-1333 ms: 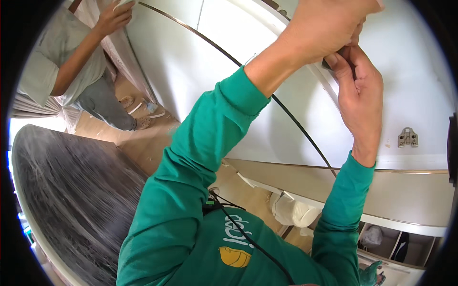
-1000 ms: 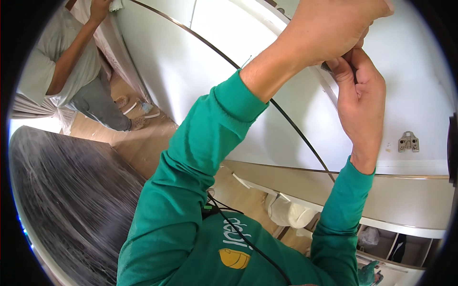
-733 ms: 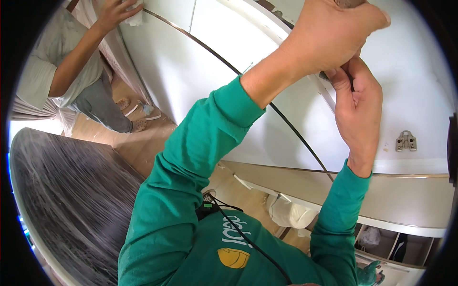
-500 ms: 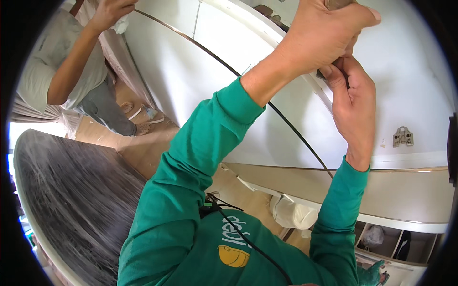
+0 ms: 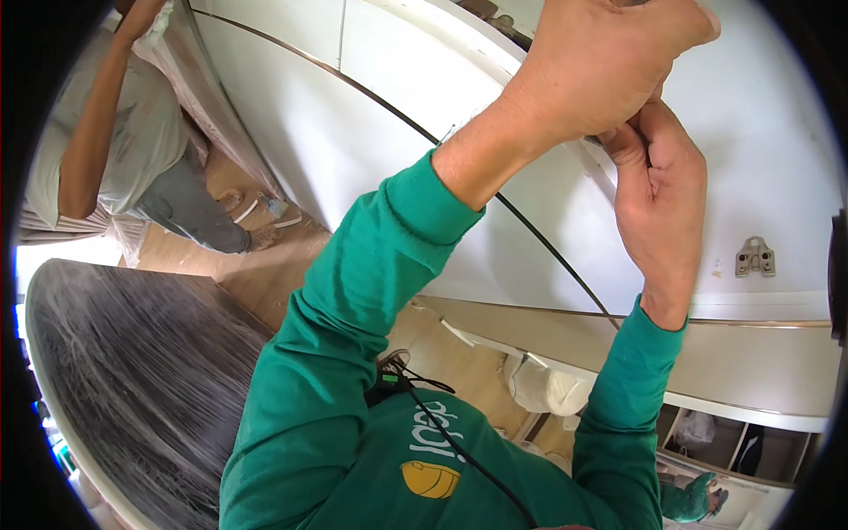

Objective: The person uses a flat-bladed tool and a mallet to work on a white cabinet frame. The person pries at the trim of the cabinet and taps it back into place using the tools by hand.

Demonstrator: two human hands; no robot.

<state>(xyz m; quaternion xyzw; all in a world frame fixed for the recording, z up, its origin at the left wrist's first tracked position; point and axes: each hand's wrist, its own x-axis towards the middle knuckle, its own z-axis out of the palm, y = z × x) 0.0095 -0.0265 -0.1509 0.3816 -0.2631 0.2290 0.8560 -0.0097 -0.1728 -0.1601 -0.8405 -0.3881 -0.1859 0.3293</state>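
My left hand point(image 5: 601, 71) is closed in the upper right, its back to the view, the fingers mostly hidden. A sliver of something dark and metallic shows above its knuckles; its kind is hidden. Just below it, my right hand point(image 5: 658, 185) is closed with thumb and fingers pinched at a small dark piece by the white panel edge point(image 5: 594, 168), too covered to make out. The two hands touch or overlap. A metal hinge mounting plate point(image 5: 755, 257) is fixed on the white cabinet panel point(image 5: 751, 177) to the right of them.
A person point(image 5: 115, 141) in dusty clothes stands at the left, one arm raised. Below them is a dark, dust-streaked board point(image 5: 141, 371). White bags point(image 5: 552, 389) hang low near the middle, and open compartments point(image 5: 707, 442) lie lower right. Dark metal fittings point(image 5: 495, 19) show at the top.
The view has shifted slightly. Both my hands stay together at the panel edge, the left lying a little lower over the right. The other person's raised hand has moved up and left.
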